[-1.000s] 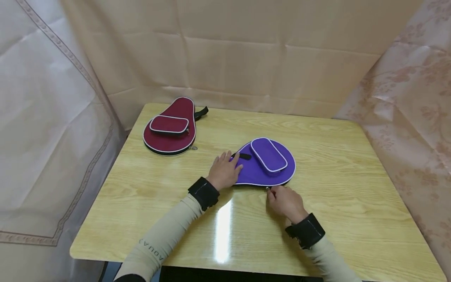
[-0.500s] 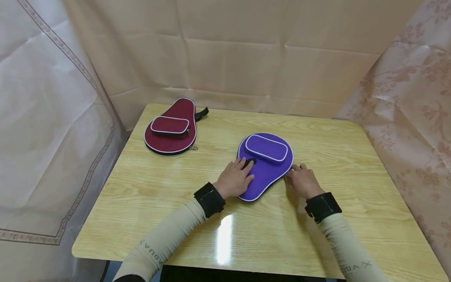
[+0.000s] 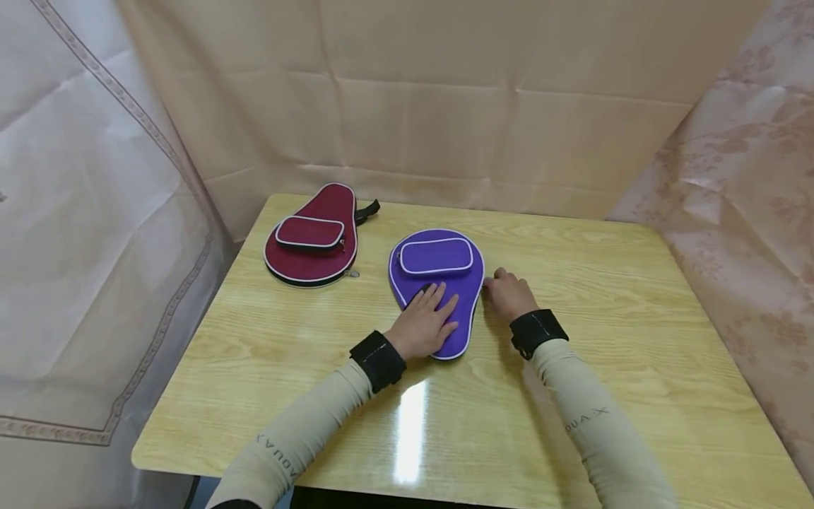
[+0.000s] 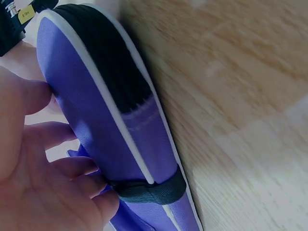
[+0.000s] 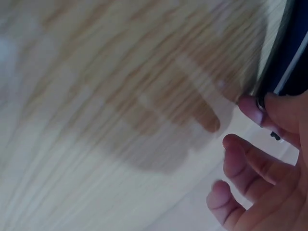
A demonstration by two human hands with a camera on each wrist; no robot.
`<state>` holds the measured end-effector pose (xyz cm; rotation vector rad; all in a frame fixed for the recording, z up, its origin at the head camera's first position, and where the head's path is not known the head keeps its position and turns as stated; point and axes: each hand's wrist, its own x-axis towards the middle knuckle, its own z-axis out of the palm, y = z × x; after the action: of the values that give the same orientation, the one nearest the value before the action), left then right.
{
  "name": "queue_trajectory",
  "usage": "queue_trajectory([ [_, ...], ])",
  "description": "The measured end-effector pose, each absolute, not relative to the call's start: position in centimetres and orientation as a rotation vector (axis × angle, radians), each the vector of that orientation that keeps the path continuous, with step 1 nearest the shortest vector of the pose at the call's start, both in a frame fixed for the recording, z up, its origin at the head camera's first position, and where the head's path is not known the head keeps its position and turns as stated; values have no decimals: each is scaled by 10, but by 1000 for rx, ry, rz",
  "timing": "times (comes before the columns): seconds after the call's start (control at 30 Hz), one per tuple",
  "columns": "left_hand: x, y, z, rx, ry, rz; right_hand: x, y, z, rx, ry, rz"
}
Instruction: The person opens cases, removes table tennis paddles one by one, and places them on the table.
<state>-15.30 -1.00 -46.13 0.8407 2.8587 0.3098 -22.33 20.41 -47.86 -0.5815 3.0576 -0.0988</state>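
Note:
A purple table tennis paddle case (image 3: 463, 300) with white piping lies on the table, its rounded end pointing away from me and its raised pocket (image 3: 436, 256) on top. My left hand (image 3: 421, 326) rests on the narrow end with fingers spread. In the left wrist view, a black strap (image 4: 149, 191) crosses the case's side below a dark zipper band (image 4: 103, 53). My right hand (image 3: 511, 295) is at the case's right edge. There, thumb and index finger pinch the small zipper pull (image 5: 261, 103), mostly covered by the fingertips, while the other fingers curl loosely.
A dark red paddle case (image 3: 311, 264) with a pocket and a black strap (image 3: 367, 212) lies at the back left of the wooden table (image 3: 610, 367). Beige cloth (image 3: 445, 106) hangs behind the table, and more cloth hangs at both sides.
The purple case has turned from lying sideways to narrow end toward me, and has shifted left. My right hand moved away from me along its edge; my left stayed on the case.

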Motion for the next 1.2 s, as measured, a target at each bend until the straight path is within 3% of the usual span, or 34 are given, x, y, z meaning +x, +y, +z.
queue_trajectory([
  [0.17, -155, -9, -462, 836, 2847, 314, -220, 204, -479, -555, 3066, -164],
  [0.33, -157, -8, -458, 807, 2842, 274, -207, 205, -475, -706, 2995, -323],
  [0.8, -157, -11, -456, 799, 2867, 246, -125, 188, -473, -1066, 2625, -631],
  [1.2, -156, -10, -458, 816, 2868, 283, -90, 141, -482, -995, 2820, -519],
])
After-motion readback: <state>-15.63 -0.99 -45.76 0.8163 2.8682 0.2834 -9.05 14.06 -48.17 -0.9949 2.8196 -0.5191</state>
